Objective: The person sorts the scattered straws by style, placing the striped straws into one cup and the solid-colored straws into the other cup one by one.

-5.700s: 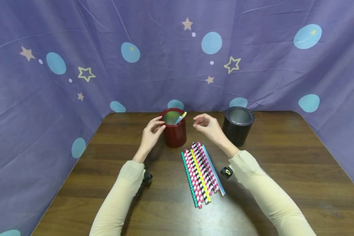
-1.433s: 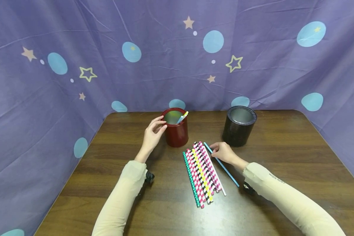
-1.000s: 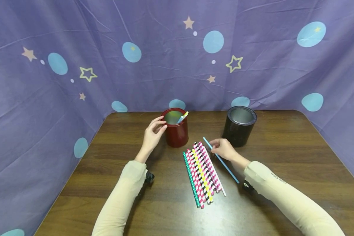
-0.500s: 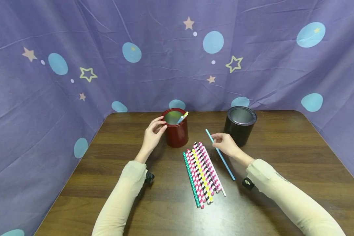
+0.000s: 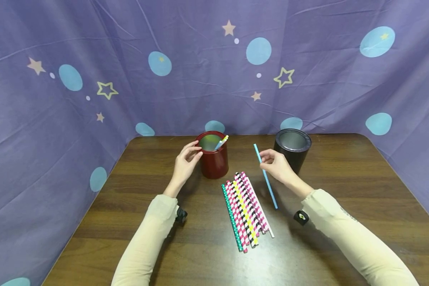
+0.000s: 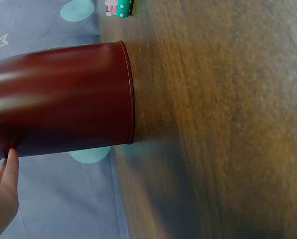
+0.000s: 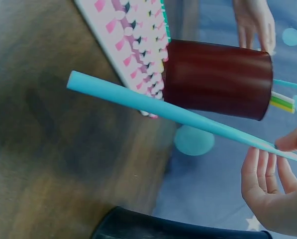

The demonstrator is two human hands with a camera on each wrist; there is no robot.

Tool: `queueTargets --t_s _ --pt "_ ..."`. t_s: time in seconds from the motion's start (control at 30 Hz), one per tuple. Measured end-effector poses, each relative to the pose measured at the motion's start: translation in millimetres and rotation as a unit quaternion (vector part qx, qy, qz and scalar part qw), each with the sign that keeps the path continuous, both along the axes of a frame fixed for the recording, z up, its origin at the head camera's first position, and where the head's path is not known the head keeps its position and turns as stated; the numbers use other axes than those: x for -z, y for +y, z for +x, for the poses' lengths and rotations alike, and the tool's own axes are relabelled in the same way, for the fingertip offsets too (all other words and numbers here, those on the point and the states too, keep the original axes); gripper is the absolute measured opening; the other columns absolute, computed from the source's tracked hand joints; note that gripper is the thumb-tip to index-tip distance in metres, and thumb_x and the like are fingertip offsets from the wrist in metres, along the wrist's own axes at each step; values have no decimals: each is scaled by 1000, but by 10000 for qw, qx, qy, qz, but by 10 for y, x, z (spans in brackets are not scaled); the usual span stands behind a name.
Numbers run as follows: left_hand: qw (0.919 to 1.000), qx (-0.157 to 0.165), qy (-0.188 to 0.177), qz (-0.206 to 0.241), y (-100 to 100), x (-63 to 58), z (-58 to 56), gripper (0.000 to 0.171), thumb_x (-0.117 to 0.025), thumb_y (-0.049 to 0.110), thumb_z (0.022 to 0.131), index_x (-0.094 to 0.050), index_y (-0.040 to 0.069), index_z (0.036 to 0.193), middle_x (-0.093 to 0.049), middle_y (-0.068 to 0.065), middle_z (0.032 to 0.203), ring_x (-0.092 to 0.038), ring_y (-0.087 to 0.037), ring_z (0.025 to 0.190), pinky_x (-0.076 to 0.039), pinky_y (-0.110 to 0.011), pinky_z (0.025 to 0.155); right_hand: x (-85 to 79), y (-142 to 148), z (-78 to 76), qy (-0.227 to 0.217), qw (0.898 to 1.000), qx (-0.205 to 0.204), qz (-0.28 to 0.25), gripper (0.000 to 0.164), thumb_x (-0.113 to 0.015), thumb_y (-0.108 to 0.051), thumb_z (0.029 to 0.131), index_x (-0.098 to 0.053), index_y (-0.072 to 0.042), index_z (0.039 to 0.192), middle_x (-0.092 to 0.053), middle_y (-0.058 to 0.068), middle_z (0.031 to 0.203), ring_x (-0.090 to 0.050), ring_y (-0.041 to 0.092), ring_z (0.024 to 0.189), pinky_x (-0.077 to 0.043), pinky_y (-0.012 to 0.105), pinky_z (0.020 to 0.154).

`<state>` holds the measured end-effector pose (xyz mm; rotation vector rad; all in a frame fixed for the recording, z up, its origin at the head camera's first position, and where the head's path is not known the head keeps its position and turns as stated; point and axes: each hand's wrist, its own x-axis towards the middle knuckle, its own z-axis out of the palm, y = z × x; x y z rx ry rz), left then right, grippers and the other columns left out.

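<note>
In the head view, my right hand [image 5: 276, 165] pinches a light blue paper straw [image 5: 266, 176] between thumb and fingers, near its upper end. The straw slants, its lower end toward the table's front, and in the right wrist view it [image 7: 183, 115] is wholly above the table. My left hand [image 5: 186, 162] touches the left side of a dark red canister [image 5: 214, 165] near its rim, fingers fairly straight. A few straws [image 5: 221, 142], blue and yellow-tipped, lean inside the canister. On the table lies a row of patterned straws [image 5: 243, 210]: green dotted, pink, black and yellow striped, with a white one rightmost.
A black canister [image 5: 292, 153] stands behind and right of my right hand, its lower part partly hidden by it. The brown wooden table [image 5: 343, 190] ends at a purple curtain [image 5: 200, 79] with stars and blue ovals.
The blue straw was taken from the right side of the row, then raised and carried away from me, turning steeper. My right hand moved with it. My left hand stayed at the red canister.
</note>
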<state>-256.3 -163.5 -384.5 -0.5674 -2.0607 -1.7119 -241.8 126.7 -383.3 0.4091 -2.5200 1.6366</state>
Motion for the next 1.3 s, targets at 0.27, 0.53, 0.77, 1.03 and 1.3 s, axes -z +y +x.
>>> queueTargets --t_s 0.27,0.53,0.77,1.03,1.3 --pt "10000 43 9 32 -4 16 -18 20 -57 -7 81 -55 -18 98 -45 -30 121 -45 -37 113 -38 -50 91 -148 6 2 149 9979 78 -630 29 -52 12 72 -50 12 100 -56 13 78 -50 0 62 -44 12 55" --pt "10000 23 12 26 -6 12 -10 20 -57 -7 81 -55 -18 98 -45 -30 121 -45 -37 113 -39 -48 91 -291 -33 31 229 9899 -31 -1401 25 -52 14 75 -45 14 100 -55 8 77 -53 2 62 -48 16 57" --pt "10000 29 61 3 -3 11 -10 20 -57 -7 81 -55 -18 98 -45 -30 121 -45 -38 112 -39 -50 90 -427 -84 66 486 9776 -33 -2047 22 -55 15 75 -48 4 92 -57 -4 72 -56 4 62 -52 22 61" --pt "10000 19 45 0 -3 11 -9 20 -57 -7 81 -55 -17 98 -46 -30 121 -45 -37 113 -40 -48 90 -574 -148 106 710 9638 -62 -2570 26 -58 13 76 -49 -9 86 -59 -5 73 -58 5 66 -52 23 64" --pt "10000 29 7 37 -1 7 -8 21 -57 -7 81 -55 -18 99 -46 -30 121 -45 -36 113 -39 -48 91 -420 -149 -168 967 9392 -521 -3253 23 -63 9 74 -53 0 92 -63 7 81 -62 16 73 -52 30 68"
